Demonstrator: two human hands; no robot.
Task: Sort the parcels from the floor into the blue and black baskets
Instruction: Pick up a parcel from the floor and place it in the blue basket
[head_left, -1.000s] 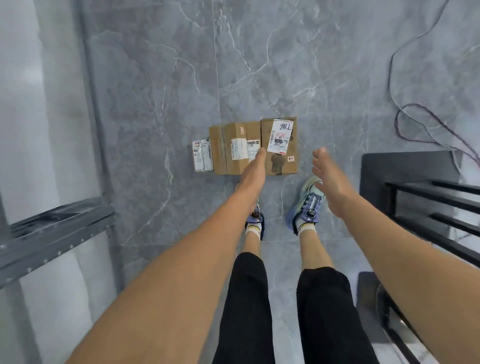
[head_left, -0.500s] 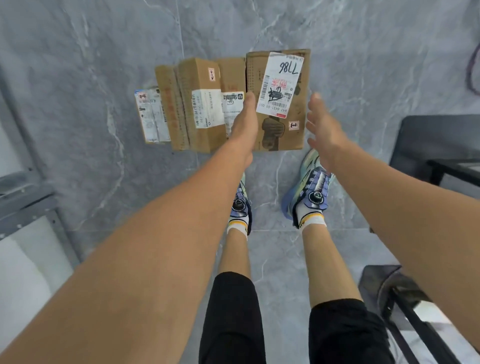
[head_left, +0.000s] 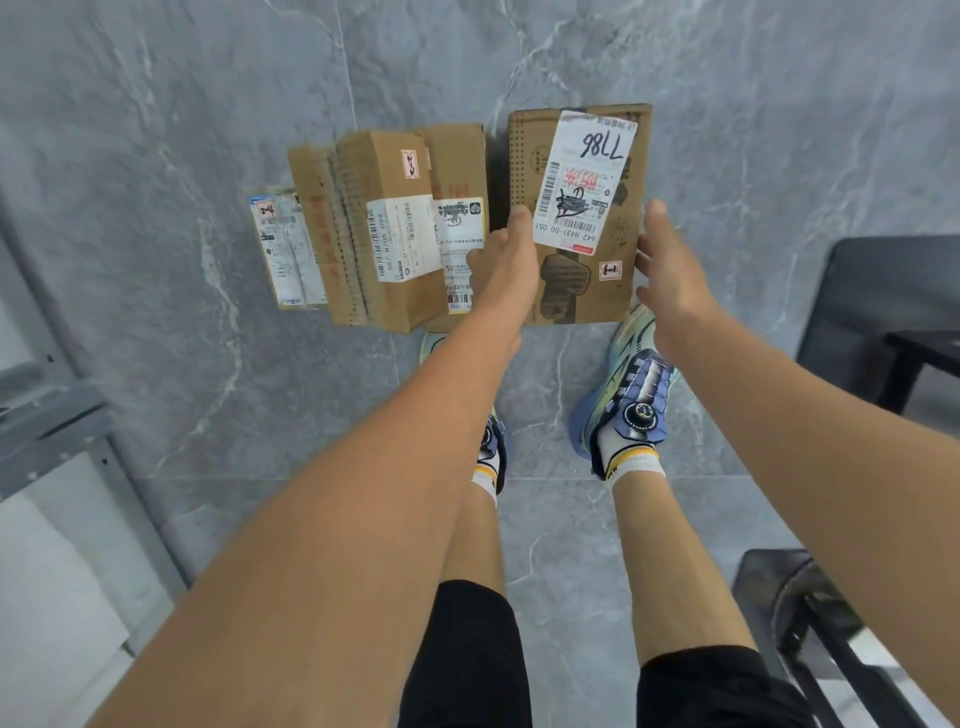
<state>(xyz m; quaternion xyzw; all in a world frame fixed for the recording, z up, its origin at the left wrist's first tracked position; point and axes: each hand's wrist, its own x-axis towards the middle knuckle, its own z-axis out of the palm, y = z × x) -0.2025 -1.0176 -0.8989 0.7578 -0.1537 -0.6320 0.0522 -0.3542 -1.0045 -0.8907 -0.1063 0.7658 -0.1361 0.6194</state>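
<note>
A row of parcels lies on the grey marble floor. The largest, a flat brown parcel (head_left: 582, 291) with a white label reading 7786, is at the right end. My left hand (head_left: 506, 265) grips its left edge, thumb on top and fingers down in the gap beside it. My right hand (head_left: 672, 270) touches its right edge with the fingers fairly straight. To the left lie a brown box with a white label (head_left: 387, 171), a lower brown box (head_left: 460, 161), a thin brown parcel (head_left: 311, 218) and a small white parcel (head_left: 283, 249).
A black basket (head_left: 883, 280) stands at the right edge, with a black frame (head_left: 810, 623) nearer me at the bottom right. A grey metal shelf frame (head_left: 52, 431) runs along the left. My feet in blue shoes (head_left: 631, 405) stand just short of the parcels.
I have bent lower, so the parcels look larger. Both hands have reached the 7786 parcel: the left now holds its left edge and the right has come against its right edge.
</note>
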